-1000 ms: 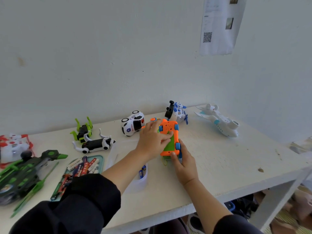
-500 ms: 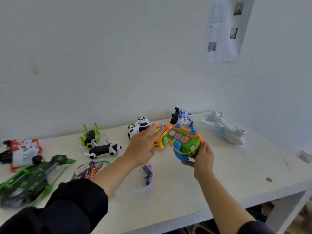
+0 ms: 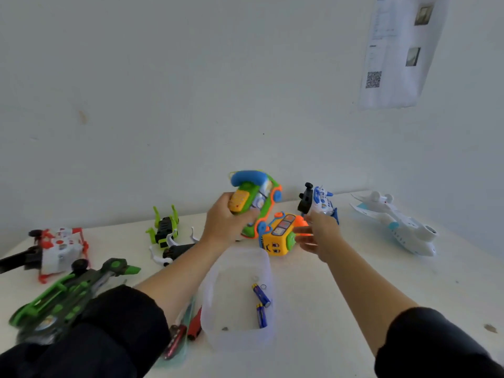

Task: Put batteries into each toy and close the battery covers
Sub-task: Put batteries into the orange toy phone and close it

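The white table (image 3: 381,282) carries a white toy plane (image 3: 401,227) far right and a green-black toy (image 3: 68,293) near left. A clear tub (image 3: 218,309) at near centre holds two blue batteries (image 3: 261,296). The left hand (image 3: 223,222) grips a green toy phone (image 3: 256,200), lifted above the table. The right hand (image 3: 319,236), fingers spread and relaxed, reaches beside a yellow toy bus (image 3: 278,238) lying at centre

Left hand (image 3: 223,222) grips green-and-orange plastic toy phone car (image 3: 256,200), raised above white table (image 3: 354,282). Right hand (image 3: 319,236), fingers spread, beside yellow toy bus (image 3: 278,237). Clear plastic tub (image 3: 240,298) holds two blue batteries (image 3: 261,296).
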The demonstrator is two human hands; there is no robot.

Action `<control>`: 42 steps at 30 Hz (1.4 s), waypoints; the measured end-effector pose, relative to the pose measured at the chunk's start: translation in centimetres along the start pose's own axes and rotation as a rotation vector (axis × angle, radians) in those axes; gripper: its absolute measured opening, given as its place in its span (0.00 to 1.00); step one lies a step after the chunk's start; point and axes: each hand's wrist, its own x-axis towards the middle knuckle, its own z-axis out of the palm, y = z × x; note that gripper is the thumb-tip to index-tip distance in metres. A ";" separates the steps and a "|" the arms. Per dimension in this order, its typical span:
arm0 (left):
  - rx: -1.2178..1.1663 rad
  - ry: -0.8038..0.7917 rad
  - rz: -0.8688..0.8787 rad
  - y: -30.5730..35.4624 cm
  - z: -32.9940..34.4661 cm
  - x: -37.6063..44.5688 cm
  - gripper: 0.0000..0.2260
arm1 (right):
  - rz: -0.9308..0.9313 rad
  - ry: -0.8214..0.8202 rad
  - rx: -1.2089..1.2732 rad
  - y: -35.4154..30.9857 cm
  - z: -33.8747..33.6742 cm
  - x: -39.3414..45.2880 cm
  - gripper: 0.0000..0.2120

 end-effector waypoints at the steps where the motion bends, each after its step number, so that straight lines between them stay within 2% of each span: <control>1: -0.094 0.039 -0.116 0.1 -0.6 1.1 0.21 | -0.047 0.096 -0.062 0.6 0.7 0.9 0.12; 3: -0.266 0.098 -0.331 0.4 -1.8 3.2 0.12 | -0.131 0.245 -0.297 2.3 1.4 2.7 0.15; 5: -0.310 0.158 -0.439 0.0 -3.2 5.4 0.07 | -0.105 0.322 -0.548 4.4 1.9 4.2 0.17; 9: -0.246 0.263 -0.492 -3.1 -5.2 9.5 0.17 | -0.143 0.437 -1.014 8.5 3.0 6.2 0.23; 11: -0.192 0.271 -0.524 -5.0 -5.5 11.2 0.22 | -0.139 0.463 -1.128 9.3 3.6 7.0 0.26; 15: -0.014 0.274 -0.570 -9.0 -5.1 13.6 0.28 | -0.082 0.471 -1.198 9.6 4.0 8.2 0.29; 19: 0.218 0.247 -0.547 -11.1 -3.1 14.8 0.17 | -0.069 0.451 -1.225 9.7 4.1 8.3 0.28; 23: 0.508 0.122 -0.485 -12.4 -1.1 15.9 0.20 | -0.060 0.448 -1.252 9.6 4.0 8.5 0.28; 33: 0.641 0.077 -0.508 -13.4 -0.4 17.0 0.27 | -0.039 0.421 -1.247 9.4 4.1 8.6 0.28; 35: 0.642 0.108 -0.535 -12.8 -0.7 16.9 0.29 | -0.034 0.419 -1.239 9.3 4.1 8.7 0.28; 37: 0.624 0.215 -0.523 -11.8 -1.0 17.0 0.29 | -0.030 0.423 -1.232 9.3 4.1 8.8 0.28; 39: 0.609 0.307 -0.398 -10.1 -0.9 16.2 0.24 | -0.032 0.423 -1.225 9.3 4.2 8.8 0.28; 42: 0.583 0.236 0.010 -6.8 0.5 13.4 0.17 | -0.038 0.425 -1.196 9.3 4.2 8.7 0.27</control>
